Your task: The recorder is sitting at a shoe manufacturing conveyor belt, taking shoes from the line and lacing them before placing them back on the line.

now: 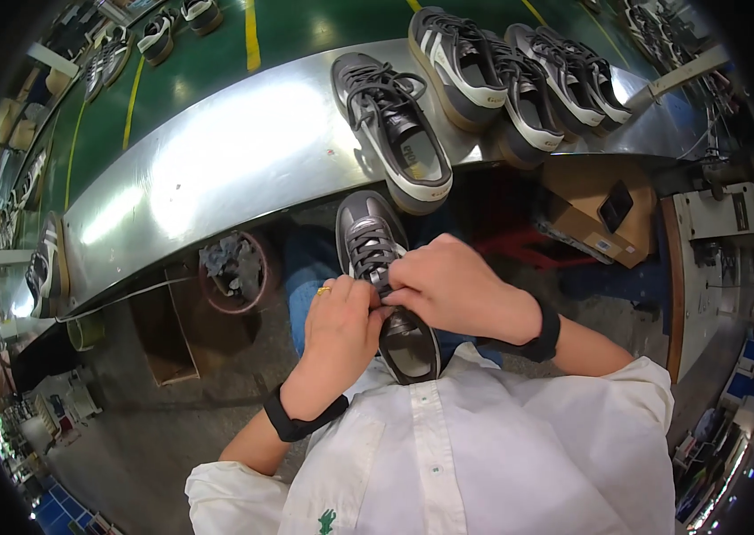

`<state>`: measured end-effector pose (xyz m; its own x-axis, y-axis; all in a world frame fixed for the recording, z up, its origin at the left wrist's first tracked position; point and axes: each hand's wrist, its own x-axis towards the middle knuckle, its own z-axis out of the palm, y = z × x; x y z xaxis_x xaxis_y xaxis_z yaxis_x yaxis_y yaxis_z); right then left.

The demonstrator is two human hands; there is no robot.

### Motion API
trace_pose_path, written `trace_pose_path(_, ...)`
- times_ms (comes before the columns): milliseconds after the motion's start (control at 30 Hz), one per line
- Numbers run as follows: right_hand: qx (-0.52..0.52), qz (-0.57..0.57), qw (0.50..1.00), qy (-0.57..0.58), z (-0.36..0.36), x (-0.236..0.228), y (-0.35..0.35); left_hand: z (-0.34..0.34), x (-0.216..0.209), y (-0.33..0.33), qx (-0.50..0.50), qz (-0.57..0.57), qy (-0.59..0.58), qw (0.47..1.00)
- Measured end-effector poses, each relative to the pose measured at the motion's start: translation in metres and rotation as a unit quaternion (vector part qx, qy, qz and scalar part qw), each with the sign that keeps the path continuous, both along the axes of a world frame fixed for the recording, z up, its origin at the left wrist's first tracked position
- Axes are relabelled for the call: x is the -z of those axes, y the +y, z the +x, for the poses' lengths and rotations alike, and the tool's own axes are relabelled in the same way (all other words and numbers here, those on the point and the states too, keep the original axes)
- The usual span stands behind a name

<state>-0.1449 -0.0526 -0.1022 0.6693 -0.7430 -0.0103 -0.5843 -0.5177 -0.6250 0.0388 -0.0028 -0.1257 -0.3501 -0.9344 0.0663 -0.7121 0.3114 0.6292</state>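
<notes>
A grey sneaker (368,234) with a white sole and dark laces lies on my lap, toe pointing away from me. My left hand (339,323), with a gold ring and a black wristband, pinches the laces near the shoe's tongue. My right hand (448,287), also with a black wristband, closes over the same laces from the right side. Both hands touch each other above the shoe's opening, hiding the upper eyelets.
A curved shiny metal conveyor ledge (217,152) runs in front of me. On it stand a matching grey sneaker (392,129) and several more (520,76) to the right. A round bin of scraps (234,267), a brown box (600,214) and a white machine (716,223) sit below.
</notes>
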Motion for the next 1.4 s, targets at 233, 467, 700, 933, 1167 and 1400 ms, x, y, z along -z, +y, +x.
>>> trace_pose_path(233, 0.290, 0.416, 0.725, -0.466, -0.064, 0.002, 0.012, 0.020, -0.015, 0.008, 0.008, -0.121, -0.104, 0.987)
trace_pose_path(467, 0.391, 0.490, 0.655, -0.421, -0.098, 0.043, 0.049, 0.066, 0.034, 0.071, -0.034, -0.078, -0.031, 0.996)
trace_pose_path(700, 0.257, 0.448, 0.657, -0.550, -0.100, -0.038, 0.032, 0.056, 0.029, 0.059, -0.130, 0.056, 0.195, 0.971)
trace_pose_path(933, 0.214, 0.331, 0.851, -0.348, -0.085, -0.067, 0.022, 0.054, -0.041, 0.039, -0.082, 0.399, 0.586, 0.700)
trace_pose_path(1167, 0.189, 0.392, 0.794, -0.425, -0.100, -0.052, 0.023, 0.077, -0.023, 0.034, -0.204, 0.339, 0.284, 0.873)
trace_pose_path(1400, 0.141, -0.053, 0.986, 0.071, -0.121, 0.008, 0.033, 0.026, -0.026, 0.019, 0.043, -0.064, 0.036, 0.996)
